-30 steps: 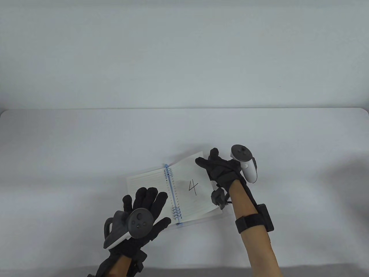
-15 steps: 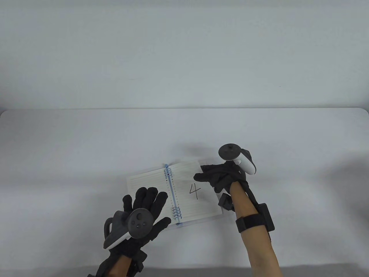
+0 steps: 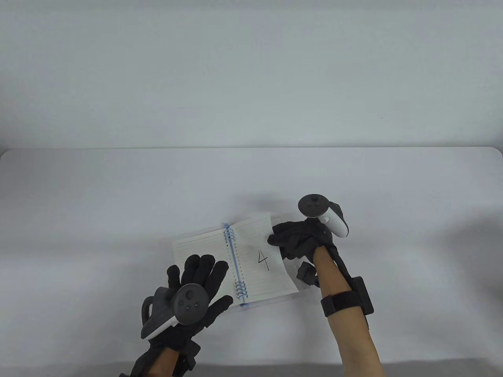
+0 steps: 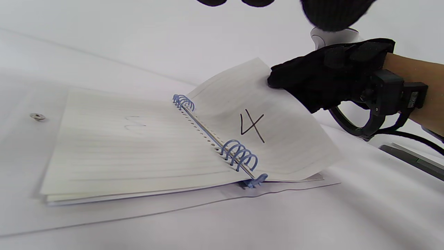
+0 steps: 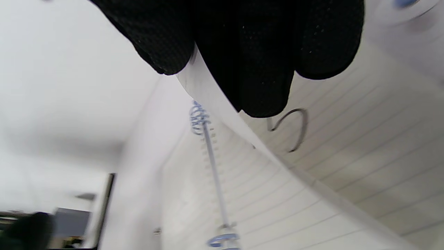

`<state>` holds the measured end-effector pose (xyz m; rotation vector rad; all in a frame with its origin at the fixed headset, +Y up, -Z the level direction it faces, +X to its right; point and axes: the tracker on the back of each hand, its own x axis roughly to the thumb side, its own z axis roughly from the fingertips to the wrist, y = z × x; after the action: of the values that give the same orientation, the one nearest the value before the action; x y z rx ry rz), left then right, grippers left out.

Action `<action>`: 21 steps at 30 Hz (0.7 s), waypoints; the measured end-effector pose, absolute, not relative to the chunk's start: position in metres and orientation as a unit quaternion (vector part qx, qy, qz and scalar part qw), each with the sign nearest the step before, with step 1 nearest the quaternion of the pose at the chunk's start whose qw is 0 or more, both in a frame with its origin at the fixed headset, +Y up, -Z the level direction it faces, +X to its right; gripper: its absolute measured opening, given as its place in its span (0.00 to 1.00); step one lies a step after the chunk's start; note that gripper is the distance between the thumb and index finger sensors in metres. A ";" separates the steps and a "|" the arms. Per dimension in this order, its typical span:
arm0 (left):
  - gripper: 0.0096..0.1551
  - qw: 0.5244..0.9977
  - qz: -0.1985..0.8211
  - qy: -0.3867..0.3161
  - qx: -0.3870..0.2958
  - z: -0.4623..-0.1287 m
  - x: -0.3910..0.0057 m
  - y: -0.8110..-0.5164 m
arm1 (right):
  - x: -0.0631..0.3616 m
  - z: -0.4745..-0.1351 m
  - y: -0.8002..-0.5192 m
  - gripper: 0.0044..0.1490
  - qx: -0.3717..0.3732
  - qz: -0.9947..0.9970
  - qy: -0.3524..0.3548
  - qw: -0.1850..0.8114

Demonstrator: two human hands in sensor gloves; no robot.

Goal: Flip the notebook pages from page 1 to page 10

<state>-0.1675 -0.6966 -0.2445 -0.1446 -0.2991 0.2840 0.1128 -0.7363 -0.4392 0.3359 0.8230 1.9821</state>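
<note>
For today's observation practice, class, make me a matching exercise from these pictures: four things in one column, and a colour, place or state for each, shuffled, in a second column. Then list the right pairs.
Things
1. left hand
2. right hand
3. page marked 4
4. spiral binding

Descriptions
A. blue, down the middle of the notebook
B. lifted and curved off the stack
C. fingers spread flat on the left-hand page
D. grips the outer edge of a page

Pairs: 1-C, 2-D, 3-B, 4-A
</note>
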 end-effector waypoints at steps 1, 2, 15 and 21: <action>0.46 0.976 0.141 -0.148 -0.071 -0.245 -0.168 -0.697 | 0.110 -0.438 -0.736 0.30 0.142 0.795 0.335 0.485; 0.47 0.976 0.142 -0.148 -0.070 -0.245 -0.168 -0.696 | 0.108 -0.438 -0.737 0.30 0.144 0.785 0.334 0.502; 0.47 0.976 0.150 -0.145 -0.066 -0.245 -0.170 -0.696 | 0.057 -0.423 -0.749 0.34 0.151 0.697 0.308 0.629; 0.46 0.976 0.151 -0.144 -0.061 -0.245 -0.171 -0.695 | 0.040 -0.416 -0.755 0.34 0.154 0.706 0.296 0.625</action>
<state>-0.1709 -0.6953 -0.2448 -0.1227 -0.2906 0.3054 0.0401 -0.7554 -0.4156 0.3539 0.6787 1.6198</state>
